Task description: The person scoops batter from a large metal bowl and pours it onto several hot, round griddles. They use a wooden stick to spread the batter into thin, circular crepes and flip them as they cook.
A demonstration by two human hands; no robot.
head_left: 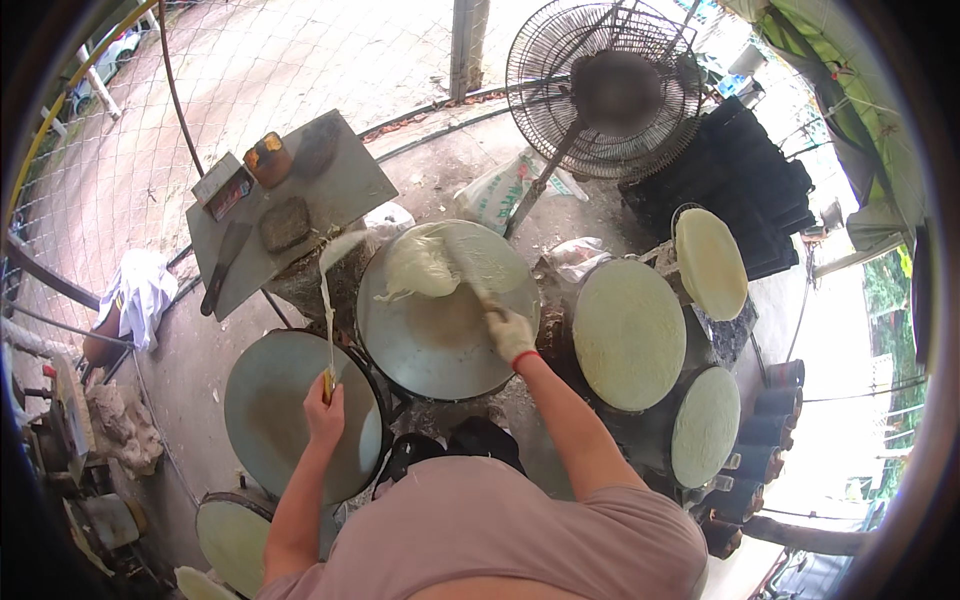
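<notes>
In front of me is a large round griddle (430,365) with a pale, soft heap of batter (425,262) toward its far side. My right hand (511,336), in a whitish glove with a red band at the wrist, grips a flat scraper (466,262). Its blade is blurred and touches the batter. Held in my bare left hand (325,410) is a long-handled curved tool (328,300), its yellowish handle in my fist and its whitish curved end beside the griddle's far left rim. Under that hand lies a second griddle (260,400) with a browned middle.
Pale sheets cover round griddles on the right (630,335) and near right (706,427); another round sheet (711,264) rests beyond them. A metal board (345,180) at far left bears a knife (226,265) and blocks. A big fan (610,90) stands ahead, beside stacked black pieces (740,180).
</notes>
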